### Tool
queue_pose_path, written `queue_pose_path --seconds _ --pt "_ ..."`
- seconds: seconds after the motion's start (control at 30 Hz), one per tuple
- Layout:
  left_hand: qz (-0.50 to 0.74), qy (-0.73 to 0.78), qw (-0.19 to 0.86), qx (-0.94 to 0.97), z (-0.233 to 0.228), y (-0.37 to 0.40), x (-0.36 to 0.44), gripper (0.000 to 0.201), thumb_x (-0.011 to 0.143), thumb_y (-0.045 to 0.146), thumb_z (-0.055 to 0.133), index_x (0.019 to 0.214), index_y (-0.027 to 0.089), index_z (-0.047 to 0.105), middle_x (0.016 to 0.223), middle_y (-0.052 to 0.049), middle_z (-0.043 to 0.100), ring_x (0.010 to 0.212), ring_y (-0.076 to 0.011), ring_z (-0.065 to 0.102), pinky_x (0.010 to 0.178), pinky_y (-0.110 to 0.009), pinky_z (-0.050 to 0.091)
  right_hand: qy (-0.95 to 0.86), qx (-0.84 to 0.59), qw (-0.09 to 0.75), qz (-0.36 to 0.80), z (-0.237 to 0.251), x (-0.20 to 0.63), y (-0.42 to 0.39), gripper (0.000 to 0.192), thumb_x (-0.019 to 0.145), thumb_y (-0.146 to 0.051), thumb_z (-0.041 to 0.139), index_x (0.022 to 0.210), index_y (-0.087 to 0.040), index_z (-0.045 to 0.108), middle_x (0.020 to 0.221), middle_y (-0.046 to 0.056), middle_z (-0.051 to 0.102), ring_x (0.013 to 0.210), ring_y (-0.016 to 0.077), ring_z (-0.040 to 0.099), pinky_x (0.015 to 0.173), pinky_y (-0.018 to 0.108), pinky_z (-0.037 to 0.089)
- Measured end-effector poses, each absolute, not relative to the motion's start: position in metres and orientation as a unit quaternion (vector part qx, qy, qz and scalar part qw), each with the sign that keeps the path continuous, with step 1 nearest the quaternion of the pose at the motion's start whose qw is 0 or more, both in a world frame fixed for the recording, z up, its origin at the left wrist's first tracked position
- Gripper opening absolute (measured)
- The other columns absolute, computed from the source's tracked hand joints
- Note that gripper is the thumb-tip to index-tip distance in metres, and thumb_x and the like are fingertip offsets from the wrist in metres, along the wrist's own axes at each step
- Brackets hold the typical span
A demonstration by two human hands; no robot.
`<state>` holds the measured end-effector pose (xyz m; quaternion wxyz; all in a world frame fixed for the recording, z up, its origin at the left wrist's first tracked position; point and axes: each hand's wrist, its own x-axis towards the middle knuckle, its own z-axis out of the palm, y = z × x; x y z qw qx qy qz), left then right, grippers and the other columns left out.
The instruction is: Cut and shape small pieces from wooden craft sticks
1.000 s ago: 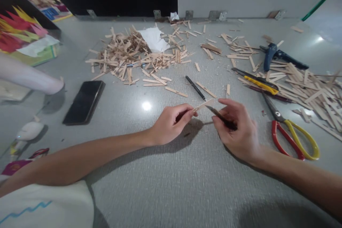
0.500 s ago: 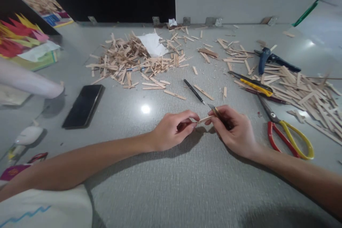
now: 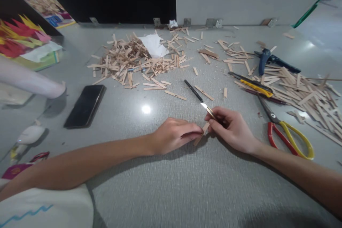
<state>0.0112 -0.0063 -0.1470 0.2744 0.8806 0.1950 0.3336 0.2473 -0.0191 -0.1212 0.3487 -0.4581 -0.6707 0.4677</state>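
Note:
My left hand (image 3: 177,136) pinches a short flat wooden stick (image 3: 206,127) between thumb and fingertips, and one end of the stick pokes out toward the other hand. My right hand (image 3: 231,125) is closed around a craft knife (image 3: 211,112), its blade aimed up and to the left. Its thumb and fingertips are close to the stick; whether they touch it I cannot tell. Just beyond the blade lies a slim black pen (image 3: 192,89), with notched wooden sticks (image 3: 204,93) beside it on the grey table (image 3: 171,188).
A large heap of wood pieces (image 3: 120,60) with white paper (image 3: 155,45) lies behind. At right are scissors (image 3: 283,131), a yellow cutter (image 3: 255,87), a dark blue clamp-like tool (image 3: 264,62) and more sticks (image 3: 304,92). A phone (image 3: 84,107) and another person's arm (image 3: 29,78) are left.
My left wrist and hand have turned palm-down, and the stick now slants downward. The craft knife has swung so its blade lies lower, near the pen's tip.

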Motion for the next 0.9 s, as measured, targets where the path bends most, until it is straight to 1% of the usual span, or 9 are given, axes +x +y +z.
queue_pose_path --seconds 0.13,0.2,0.37,0.47,0.57,0.73,0.9 --pt "0.321 0.176 0.239 0.9 -0.146 -0.006 0.011 0.024 0.114 0.019 0.054 0.102 0.016 0.075 0.093 -0.005 0.081 0.081 -0.0165 0.076 0.075 -0.027 0.058 -0.676 -0.447 0.319 0.49 -0.121 0.247 -0.017 0.008 0.095 -0.025 0.063 0.089 -0.02 0.064 0.071 0.003 0.074 0.065 0.0172 0.073 0.06 0.026 0.055" --pt "0.313 0.175 0.202 0.912 -0.145 -0.008 0.011 0.029 0.115 0.018 0.049 0.099 0.016 0.074 0.094 -0.006 0.08 0.081 -0.0165 0.074 0.074 -0.027 0.057 -0.677 -0.443 0.315 0.495 -0.121 0.247 -0.016 0.01 0.097 -0.026 0.062 0.089 -0.02 0.064 0.071 0.003 0.075 0.066 0.0177 0.074 0.062 0.027 0.056" --pt "0.276 0.172 0.034 0.945 -0.139 -0.013 0.012 0.037 0.115 0.01 0.04 0.098 0.015 0.072 0.083 -0.004 0.074 0.069 -0.0153 0.067 0.064 -0.027 0.053 -0.679 -0.443 0.303 0.501 -0.122 0.248 -0.015 0.012 0.098 -0.028 0.062 0.088 -0.021 0.063 0.07 0.002 0.074 0.068 0.0178 0.074 0.064 0.027 0.056" --pt "0.263 0.158 -0.052 0.95 -0.136 -0.014 0.013 0.037 0.113 0.006 0.04 0.095 0.013 0.07 0.077 -0.002 0.07 0.064 -0.014 0.062 0.06 -0.026 0.052 -0.679 -0.442 0.29 0.509 -0.121 0.248 -0.014 0.012 0.097 -0.029 0.063 0.087 -0.021 0.063 0.069 0.002 0.074 0.067 0.0177 0.073 0.064 0.028 0.055" --pt "0.257 0.146 -0.114 0.949 -0.135 -0.015 0.015 0.035 0.111 0.004 0.04 0.094 0.011 0.069 0.073 -0.001 0.065 0.06 -0.0142 0.06 0.058 -0.028 0.052 -0.676 -0.442 0.281 0.518 -0.121 0.248 -0.013 0.011 0.096 -0.029 0.062 0.088 -0.022 0.062 0.07 0.002 0.073 0.067 0.0179 0.072 0.064 0.028 0.054" --pt "0.225 0.141 -0.155 0.951 -0.135 -0.015 0.017 0.033 0.108 0.001 0.039 0.09 0.012 0.065 0.07 0.0 0.058 0.057 -0.0146 0.058 0.052 -0.028 0.05 -0.684 -0.434 0.278 0.517 -0.12 0.248 -0.013 0.009 0.095 -0.027 0.06 0.089 -0.021 0.063 0.07 0.002 0.072 0.067 0.0176 0.07 0.065 0.029 0.052" --pt "0.21 0.159 -0.128 0.956 -0.14 -0.014 0.017 0.032 0.108 0.0 0.038 0.094 0.012 0.063 0.075 -0.002 0.061 0.059 -0.0148 0.06 0.052 -0.027 0.05 -0.698 -0.417 0.283 0.508 -0.12 0.248 -0.013 0.01 0.097 -0.026 0.059 0.088 -0.021 0.063 0.07 0.001 0.072 0.067 0.0167 0.067 0.065 0.029 0.05"
